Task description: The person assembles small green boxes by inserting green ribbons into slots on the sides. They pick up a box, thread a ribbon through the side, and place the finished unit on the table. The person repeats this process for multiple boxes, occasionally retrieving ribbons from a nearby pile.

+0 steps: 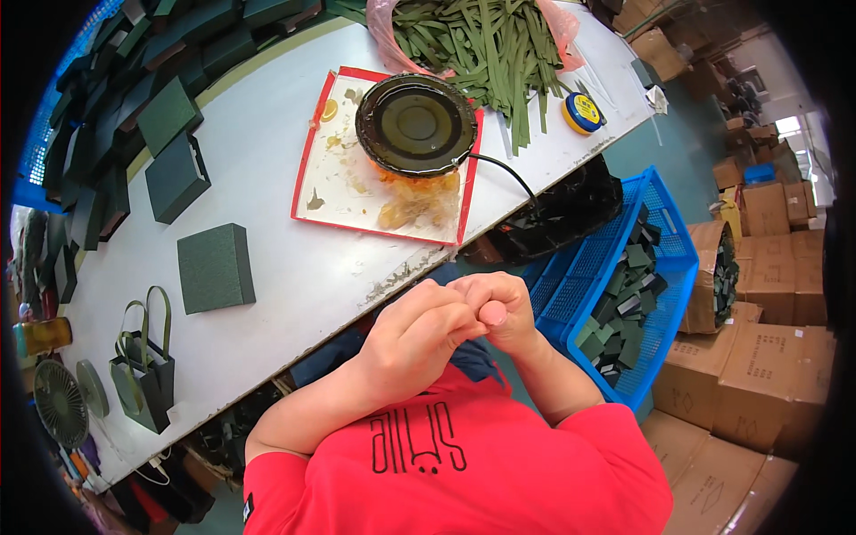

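Note:
My left hand (414,332) and my right hand (501,308) meet in front of my chest, just off the table's near edge. The fingers of both are curled in and pressed together at the tips. Whatever they pinch, if anything, is hidden by the fingers. Beyond them on the white table (267,348) lies a dark green box (216,268). A round black pan of dark, glossy liquid (416,125) stands on a stained, red-edged white tray (334,201), with a black cord leading off the table.
Green strips (486,53) spill from a pink bag (385,36) beside a round yellow-and-blue tin (582,113). More green boxes (178,67) are piled far left. A small handled bag (147,379) and fan (61,403) stand left. At right are a blue crate (682,259) of green pieces and cartons (758,374).

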`<state>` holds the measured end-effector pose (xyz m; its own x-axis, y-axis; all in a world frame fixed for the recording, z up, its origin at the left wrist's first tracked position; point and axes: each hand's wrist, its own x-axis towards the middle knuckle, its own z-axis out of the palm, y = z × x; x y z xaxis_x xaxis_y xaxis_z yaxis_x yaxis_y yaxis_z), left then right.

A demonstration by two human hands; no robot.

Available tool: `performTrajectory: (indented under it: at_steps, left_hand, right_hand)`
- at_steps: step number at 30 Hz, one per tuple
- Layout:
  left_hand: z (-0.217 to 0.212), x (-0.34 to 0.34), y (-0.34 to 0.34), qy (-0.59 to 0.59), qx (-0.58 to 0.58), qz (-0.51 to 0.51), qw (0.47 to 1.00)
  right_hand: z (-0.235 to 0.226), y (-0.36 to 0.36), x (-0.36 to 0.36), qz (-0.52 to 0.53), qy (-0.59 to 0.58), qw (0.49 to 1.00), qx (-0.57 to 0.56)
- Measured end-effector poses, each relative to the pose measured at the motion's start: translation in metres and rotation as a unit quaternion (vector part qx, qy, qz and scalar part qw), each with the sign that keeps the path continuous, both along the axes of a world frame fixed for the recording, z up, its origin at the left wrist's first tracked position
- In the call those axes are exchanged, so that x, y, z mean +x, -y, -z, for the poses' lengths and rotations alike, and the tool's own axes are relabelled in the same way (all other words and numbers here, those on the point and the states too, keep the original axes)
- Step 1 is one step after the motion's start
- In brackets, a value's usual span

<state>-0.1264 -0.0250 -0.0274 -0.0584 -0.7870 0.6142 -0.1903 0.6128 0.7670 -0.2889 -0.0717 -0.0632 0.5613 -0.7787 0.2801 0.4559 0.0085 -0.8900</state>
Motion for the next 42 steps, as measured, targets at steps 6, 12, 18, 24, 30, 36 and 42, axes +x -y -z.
performTrajectory:
  at_steps: [6, 12, 18, 24, 30, 36, 42]
  left_hand:
    - [-0.003, 0.010, -0.004, 0.239, 0.109, 0.157, 0.952]
    - [-0.005, 0.004, 0.005, 0.148, 0.123, -0.022, 0.981]
    - [0.000, -0.001, 0.009, 0.137, 0.131, 0.044, 0.981]
    - [0.015, -0.006, -0.001, 0.182, 0.044, 0.259, 0.948]
    - [0.055, 0.007, -0.026, 0.467, 0.122, 0.233, 0.844]
    - [0.030, 0.027, -0.023, 0.404, 0.243, 0.161, 0.867]
    - [-0.020, 0.077, -0.030, 0.288, 0.104, -0.049, 0.951]
  right_hand:
    - [-0.005, 0.006, -0.006, 0.036, 0.004, 0.996, 0.087]
    - [0.002, 0.003, -0.006, 0.040, -0.040, 0.995, 0.085]
    - [-0.005, -0.008, 0.000, 0.129, -0.107, 0.984, 0.055]
    - [-0.024, 0.017, -0.018, 0.232, -0.184, 0.953, -0.065]
    - [-0.049, 0.088, -0.071, 0.513, -0.225, 0.817, -0.140]
    - [-0.047, 0.104, -0.070, 0.424, -0.486, 0.718, -0.262]
    - [-0.048, 0.132, -0.075, 0.416, -0.597, 0.653, -0.208]
